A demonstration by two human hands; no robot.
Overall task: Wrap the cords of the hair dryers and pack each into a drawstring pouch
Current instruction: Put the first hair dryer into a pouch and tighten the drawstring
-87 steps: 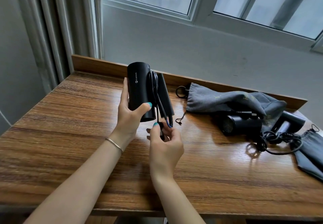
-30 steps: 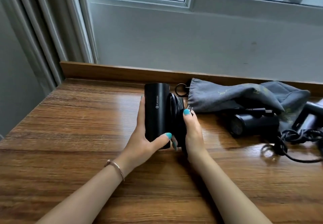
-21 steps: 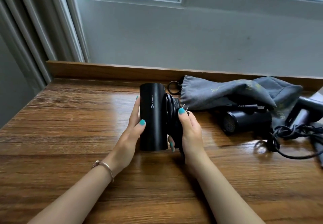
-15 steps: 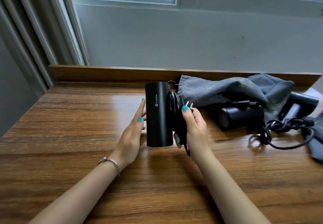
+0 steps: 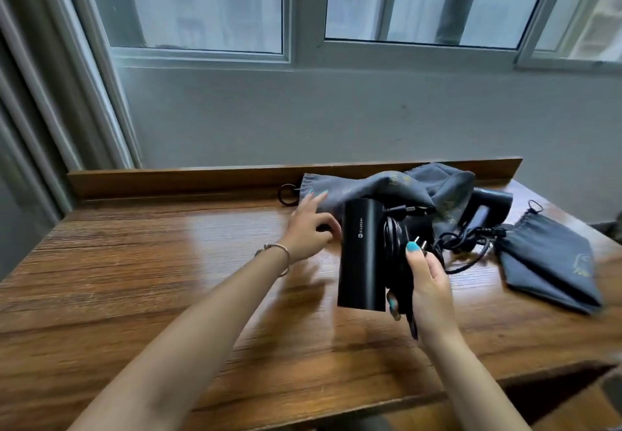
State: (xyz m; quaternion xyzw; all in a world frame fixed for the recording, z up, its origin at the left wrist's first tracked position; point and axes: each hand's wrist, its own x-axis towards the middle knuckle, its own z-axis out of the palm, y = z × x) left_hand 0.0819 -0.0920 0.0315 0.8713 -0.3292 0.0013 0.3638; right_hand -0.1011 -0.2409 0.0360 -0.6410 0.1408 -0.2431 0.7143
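Note:
My right hand (image 5: 425, 279) grips a black hair dryer (image 5: 361, 255) upright above the table, thumb pressed on its wrapped cord and plug (image 5: 397, 245). My left hand (image 5: 311, 225) has left the dryer and stretches, fingers extended, to the open end of a grey drawstring pouch (image 5: 367, 188) lying along the back ledge. Its fingertips touch the pouch's edge. A second black hair dryer (image 5: 488, 208) with a loose tangled cord (image 5: 468, 245) lies behind, partly under the grey fabric.
Another grey pouch (image 5: 548, 262) lies flat at the right of the wooden table (image 5: 134, 279). A raised wooden ledge (image 5: 175, 178) runs along the back under the window. The table's front edge is close below my arms.
My left hand let go of the dryer and moved back to the grey pouch. My right hand now holds the dryer alone, shifted right and lifted off the table.

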